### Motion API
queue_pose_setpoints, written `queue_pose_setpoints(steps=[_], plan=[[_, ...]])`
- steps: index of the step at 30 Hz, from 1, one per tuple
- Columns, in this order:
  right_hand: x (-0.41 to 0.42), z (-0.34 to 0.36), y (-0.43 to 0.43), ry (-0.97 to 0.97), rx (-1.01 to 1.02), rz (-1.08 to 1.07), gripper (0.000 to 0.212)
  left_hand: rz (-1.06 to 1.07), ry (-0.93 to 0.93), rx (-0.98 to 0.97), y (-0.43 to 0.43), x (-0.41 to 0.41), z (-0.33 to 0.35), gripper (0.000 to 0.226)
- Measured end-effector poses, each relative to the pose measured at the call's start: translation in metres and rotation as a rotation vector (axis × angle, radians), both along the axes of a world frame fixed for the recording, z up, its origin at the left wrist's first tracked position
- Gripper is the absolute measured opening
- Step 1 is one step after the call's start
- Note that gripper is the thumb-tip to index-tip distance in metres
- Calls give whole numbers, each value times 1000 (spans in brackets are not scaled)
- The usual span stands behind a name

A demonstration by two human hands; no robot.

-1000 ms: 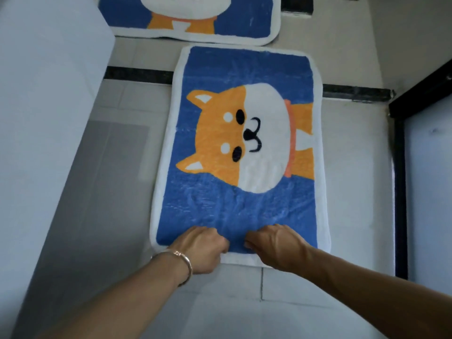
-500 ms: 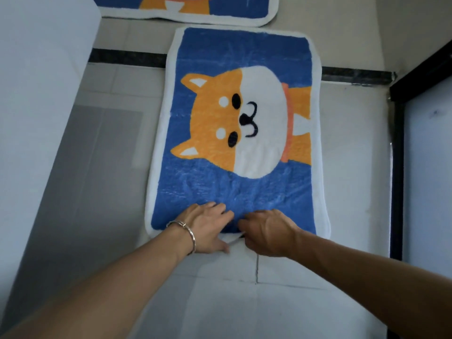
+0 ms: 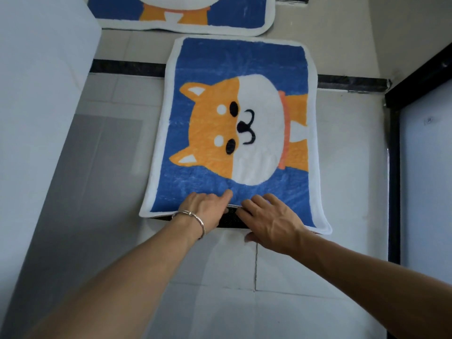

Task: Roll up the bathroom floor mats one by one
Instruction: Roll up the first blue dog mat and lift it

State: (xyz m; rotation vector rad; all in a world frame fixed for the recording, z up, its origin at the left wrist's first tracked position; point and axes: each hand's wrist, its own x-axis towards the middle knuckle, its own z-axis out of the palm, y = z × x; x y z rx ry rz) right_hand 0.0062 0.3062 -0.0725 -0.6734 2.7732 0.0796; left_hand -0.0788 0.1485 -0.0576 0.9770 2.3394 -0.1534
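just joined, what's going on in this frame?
A person is at the first turn of rolling the near dog-print mat. Left hand and right hand rest side by side on its near edge, which is folded over so the dark backing shows. The rest of it lies flat on the floor. A second mat lies unrolled beyond it.

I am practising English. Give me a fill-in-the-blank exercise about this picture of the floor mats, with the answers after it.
The near mat shows an orange and white ____ on blue.
Its turned-over near edge shows a ____ underside.
The bracelet is on the ____ wrist.
Counting the far mat, ____ mats are in view.
Missing words: dog; black; left; two.
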Motion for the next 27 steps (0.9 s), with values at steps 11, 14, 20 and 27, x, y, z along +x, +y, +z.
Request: queue_pose_setpoints(steps=[11,14,20,27], plan=[[-2,-3,-8,81,46,11,24,-429,284,-88,-11,32,-1,23],[-2,-4,-7,64,-5,-44,21,-323,282,-110,-6,39,3,30],[-3,-5,-12,77,-23,-216,14,-161,263,56,-7,23,2,55],[-8,4,-15,-124,105,-336,30,-141,220,62,0,18,-1,52]])
